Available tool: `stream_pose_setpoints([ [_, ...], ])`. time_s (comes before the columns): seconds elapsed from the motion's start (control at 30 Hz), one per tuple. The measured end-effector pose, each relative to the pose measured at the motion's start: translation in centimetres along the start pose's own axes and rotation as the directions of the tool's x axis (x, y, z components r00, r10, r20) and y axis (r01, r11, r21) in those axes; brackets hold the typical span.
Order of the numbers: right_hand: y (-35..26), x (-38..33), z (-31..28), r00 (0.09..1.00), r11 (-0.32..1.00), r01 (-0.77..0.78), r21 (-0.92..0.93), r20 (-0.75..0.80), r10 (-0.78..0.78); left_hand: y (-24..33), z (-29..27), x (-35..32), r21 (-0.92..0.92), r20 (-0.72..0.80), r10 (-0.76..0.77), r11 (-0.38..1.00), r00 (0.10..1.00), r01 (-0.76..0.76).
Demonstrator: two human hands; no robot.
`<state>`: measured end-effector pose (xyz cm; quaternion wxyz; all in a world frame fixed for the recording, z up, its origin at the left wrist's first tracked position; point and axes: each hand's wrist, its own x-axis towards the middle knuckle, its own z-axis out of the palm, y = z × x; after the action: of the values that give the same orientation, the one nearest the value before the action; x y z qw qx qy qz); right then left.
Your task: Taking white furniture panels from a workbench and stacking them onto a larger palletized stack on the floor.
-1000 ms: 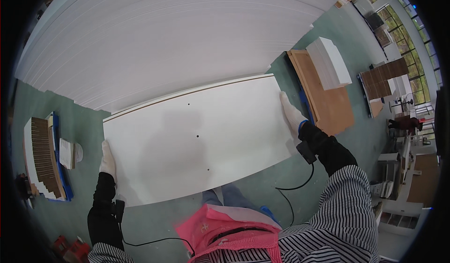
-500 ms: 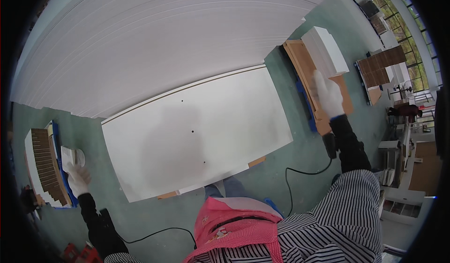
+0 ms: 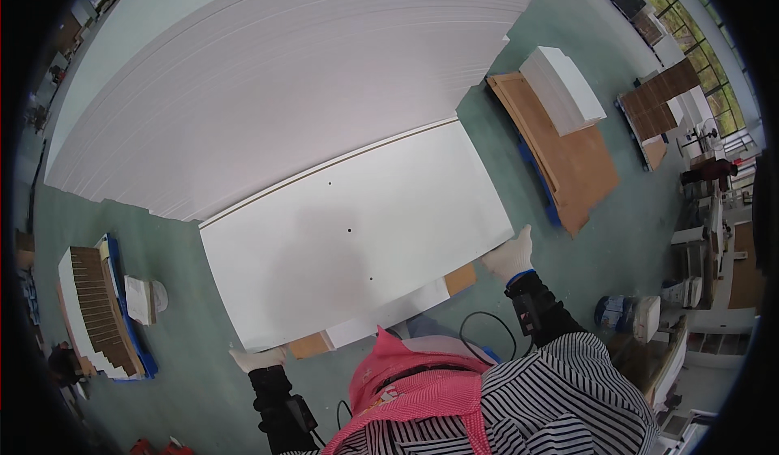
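A large white panel with three small dark holes lies in front of me, its far edge against a tall stack of white boards. My gloved left hand grips its near left corner. At the near right corner is my gloved right hand, its thumb sticking out past the corner and its other fingers partly hidden by the panel. Below the near edge another white surface shows, with a brown piece at its left and a second brown piece at its right.
To the right, a pallet with brown board bears a white stack. At the left stands a pallet of brown-and-white pieces, beside a white container. A black cable loops near my right arm. A person is far right.
Both hands have come inward from wide out at the sides to the panel's near corners. More of the white surface and brown pieces shows below the near edge. The view has shifted slightly.
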<state>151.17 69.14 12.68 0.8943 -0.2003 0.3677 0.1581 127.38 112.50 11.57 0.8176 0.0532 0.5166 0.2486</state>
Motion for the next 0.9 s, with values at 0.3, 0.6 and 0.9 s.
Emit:
stream_pose_setpoints([
  [0.3, -3.5, 3.5, -3.9, 0.997, 0.942, -0.019, -0.335, -0.076, -0.007, 2.5, -1.4, 2.3, 0.094, 0.040, -0.086, 0.992, 0.996, 0.082],
  [0.6, -7.2, 7.1, 1.7, 0.999, 0.494, -0.006, -0.869, 0.010, 0.031, 6.5, 3.7, 4.9, 0.958, 0.203, 0.064, 0.193, 0.977, -0.212],
  [0.9, -5.6, 9.3, 0.9, 0.994, 0.341, 0.096, -0.935, 0.072, -0.082, 6.8, 2.0, 5.7, 0.933, 0.155, 0.122, 0.308, 0.980, -0.185],
])
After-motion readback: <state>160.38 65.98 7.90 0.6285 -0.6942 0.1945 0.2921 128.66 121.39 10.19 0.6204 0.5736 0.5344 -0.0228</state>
